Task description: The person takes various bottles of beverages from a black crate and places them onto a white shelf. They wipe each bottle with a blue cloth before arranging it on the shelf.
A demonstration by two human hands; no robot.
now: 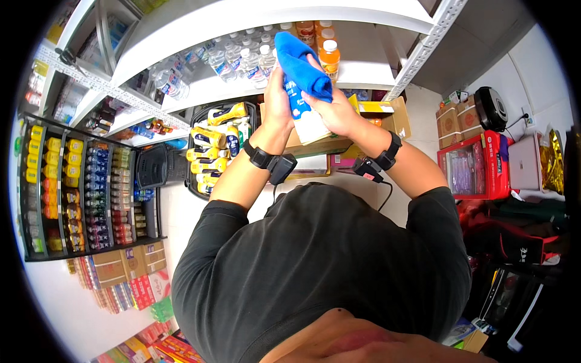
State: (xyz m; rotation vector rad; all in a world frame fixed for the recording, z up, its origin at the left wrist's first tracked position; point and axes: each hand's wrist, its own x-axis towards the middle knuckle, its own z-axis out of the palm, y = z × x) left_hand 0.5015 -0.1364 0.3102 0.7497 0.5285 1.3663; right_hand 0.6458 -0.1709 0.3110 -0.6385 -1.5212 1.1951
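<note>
A blue-and-white package [297,102] with printing on it is held up before the shelf, its pale end towards me. My left hand [277,102] grips its left side. A folded blue cloth [297,63] lies over the package's far part, and my right hand [337,111] presses the cloth against it from the right. The cloth hides much of the package, so I cannot tell whether it is a carton or a bottle. Just beyond the cloth stand an orange drink bottle [330,59] and several clear water bottles [249,63] on the white shelf [363,68].
Below the shelf sits a black basket [188,179] of yellow bottles [209,165]. An open cardboard box [399,118] is under my forearms. A drinks rack [88,190] stands left; a red display case [492,170] and a rice cooker [490,109] are right. Cables hang from both wristbands.
</note>
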